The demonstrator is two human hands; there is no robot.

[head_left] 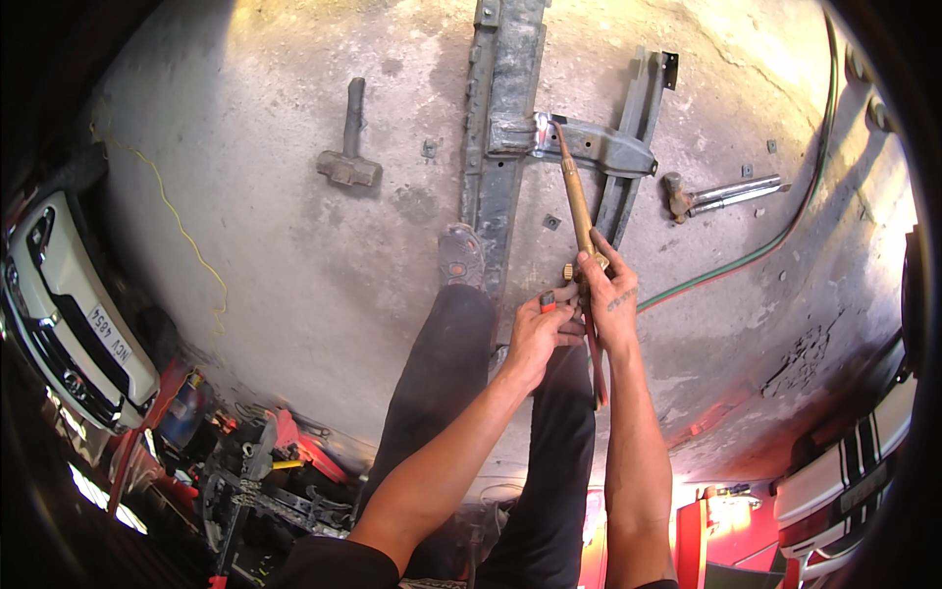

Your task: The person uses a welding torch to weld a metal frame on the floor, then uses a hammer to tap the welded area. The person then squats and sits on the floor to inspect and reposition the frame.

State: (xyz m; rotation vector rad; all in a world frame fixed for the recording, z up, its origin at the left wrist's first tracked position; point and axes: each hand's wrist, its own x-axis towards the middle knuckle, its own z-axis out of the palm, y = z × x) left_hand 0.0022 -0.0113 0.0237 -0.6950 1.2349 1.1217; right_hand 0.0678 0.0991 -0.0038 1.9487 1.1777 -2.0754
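Observation:
My right hand grips a brass gas torch by its body. The torch's thin tip points away from me, over the near end of a grey metal bracket. A red lighter sits in my closed left hand, whose fingertips are at the torch's valves; whether they touch a knob is partly hidden. The bracket joins a long grey metal beam on its left and crosses a narrower metal channel on its right. No flame shows at the tip.
A sledgehammer lies left of the beam. A ball-headed hammer lies beside chrome bars on the right. A green and red hose curves along the right. My shoe rests against the beam. Car parts and a bumper stand left.

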